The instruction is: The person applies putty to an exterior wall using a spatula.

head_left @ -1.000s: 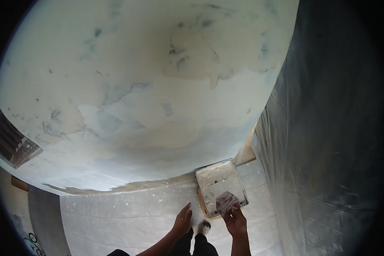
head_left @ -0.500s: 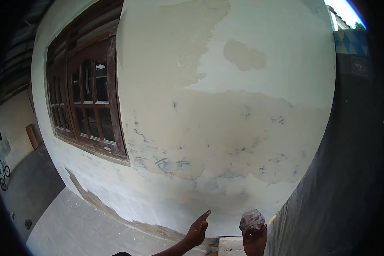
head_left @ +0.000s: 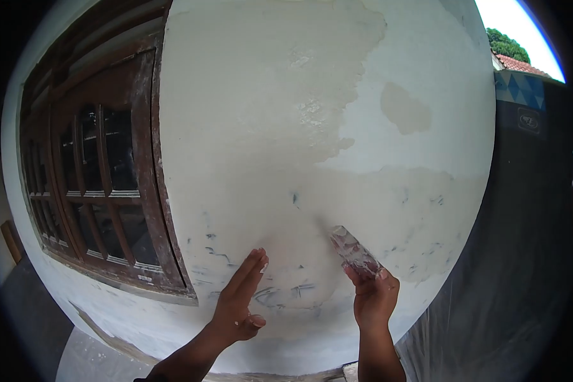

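My right hand [head_left: 374, 297] grips a putty-smeared scraper [head_left: 353, 250] and holds its blade flat against the patchy white wall [head_left: 312, 127], just below a band of beige filler. My left hand [head_left: 240, 297] is raised beside it with straight fingers close together, its fingertips at or near the wall surface and nothing in it. Grey scratch marks on the wall [head_left: 286, 293] lie between the two hands.
A dark wooden window with glass panes [head_left: 95, 184] is set in the wall to the left. A dark plastic sheet [head_left: 528, 254] hangs on the right. A strip of floor [head_left: 83, 363] shows at the lower left, and a roof and a tree [head_left: 509, 48] at the top right.
The view swung up from the floor and paint tray to the wall. Both hands rose; the right hand brought the scraper up and laid it on the wall.
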### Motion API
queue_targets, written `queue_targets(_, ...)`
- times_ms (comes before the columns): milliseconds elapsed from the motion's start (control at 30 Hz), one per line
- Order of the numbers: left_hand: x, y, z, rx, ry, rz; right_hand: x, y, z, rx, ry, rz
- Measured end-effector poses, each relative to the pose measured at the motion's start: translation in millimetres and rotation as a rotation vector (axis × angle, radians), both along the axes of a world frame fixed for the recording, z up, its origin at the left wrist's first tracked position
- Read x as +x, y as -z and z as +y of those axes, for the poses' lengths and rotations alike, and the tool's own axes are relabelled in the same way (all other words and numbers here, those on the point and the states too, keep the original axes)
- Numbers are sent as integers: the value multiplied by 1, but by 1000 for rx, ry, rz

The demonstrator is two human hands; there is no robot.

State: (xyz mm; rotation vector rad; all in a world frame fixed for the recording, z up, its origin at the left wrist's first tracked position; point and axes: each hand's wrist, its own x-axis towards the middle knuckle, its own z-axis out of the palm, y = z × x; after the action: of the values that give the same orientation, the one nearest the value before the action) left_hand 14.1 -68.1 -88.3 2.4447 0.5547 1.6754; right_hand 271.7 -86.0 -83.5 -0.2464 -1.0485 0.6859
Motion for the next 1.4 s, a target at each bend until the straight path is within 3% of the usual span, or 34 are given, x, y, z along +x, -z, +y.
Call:
queue_targets(67,-14,-26,11,70,-23,92,-10,-13,10,64,56,-63)
queue_targets(133,-20,-47,20,193,-94,217,-16,-21,20,168,407,-379)
queue_targets(200,-21,-63,30,247,-93,262,-17,-35,24,233,518,-439)
queue_targets(300,-19,-87,38,450,-197,458,-10,-54,29,379,968,-760)
queue_targets(400,-15,-106,46,613,-253,578,-6,-70,42,458,1184,-872)
queue_targets(600,-7,-131,54,718,-288,663,-1,-77,71,570,1323,-905)
queue_targets(1200,13,-134,70,742,-394,637,27,-57,94,616,1320,-943)
queue_targets(1333,17,-135,72,745,-407,642,24,-74,99,628,1315,-943)
queue_targets(1400,16,-134,72,741,-411,643,24,-70,103,577,1315,-1044)
